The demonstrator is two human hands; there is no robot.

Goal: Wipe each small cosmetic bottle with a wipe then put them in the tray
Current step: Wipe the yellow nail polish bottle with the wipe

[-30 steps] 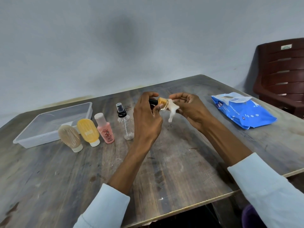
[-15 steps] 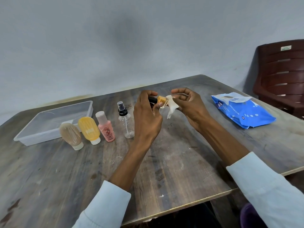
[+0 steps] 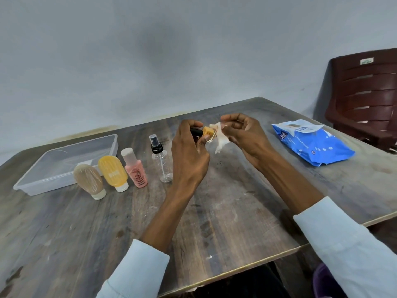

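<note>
The left hand (image 3: 189, 151) held the small bottle (image 3: 207, 132) sideways, base pointing right at the wipe (image 3: 221, 138) pinched by the right hand (image 3: 245, 136).

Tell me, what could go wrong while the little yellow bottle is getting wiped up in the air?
1. The small yellow bottle is pinched only by the left hand fingertips above the table; if the wipe is damp it could slip and drop.
2. The clear spray bottle stands right beside that hand, so a bump might topple it into the pink bottle.
3. The wipe, held by the right hand, is bunched up, so it may miss spots.
</note>
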